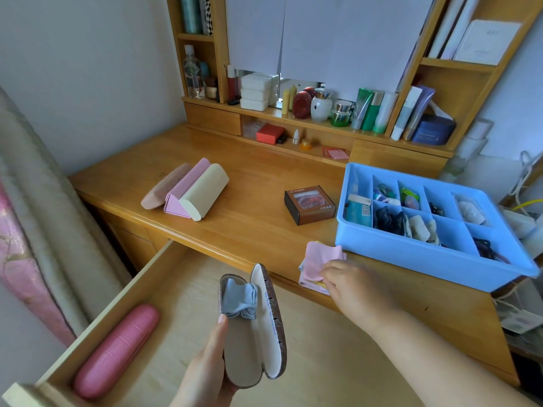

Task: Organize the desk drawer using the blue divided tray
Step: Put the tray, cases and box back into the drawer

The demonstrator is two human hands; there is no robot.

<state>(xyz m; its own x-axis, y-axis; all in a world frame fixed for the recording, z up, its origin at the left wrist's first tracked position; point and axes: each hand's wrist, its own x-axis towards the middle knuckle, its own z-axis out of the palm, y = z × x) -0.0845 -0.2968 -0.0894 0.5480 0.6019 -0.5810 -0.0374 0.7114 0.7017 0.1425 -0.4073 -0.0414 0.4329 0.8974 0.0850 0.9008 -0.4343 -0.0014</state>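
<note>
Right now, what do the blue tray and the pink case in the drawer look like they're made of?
Blue tray: likely moulded plastic, smooth even colour, thin walls with a soft sheen. Pink case: probably hard plastic, rounded shell with a dull gloss; can't confirm.

A bedroom in a home. A wooden desk [235, 207] with a shelf hutch [458, 83] holds skincare bottles and jars [346, 108] and books, and a padded headboard [35, 230] with pink bedding stands just beside it.

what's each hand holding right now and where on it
The left hand grips the open glasses case by its near end. The right hand pinches the pink cloth at its near edge.
</note>
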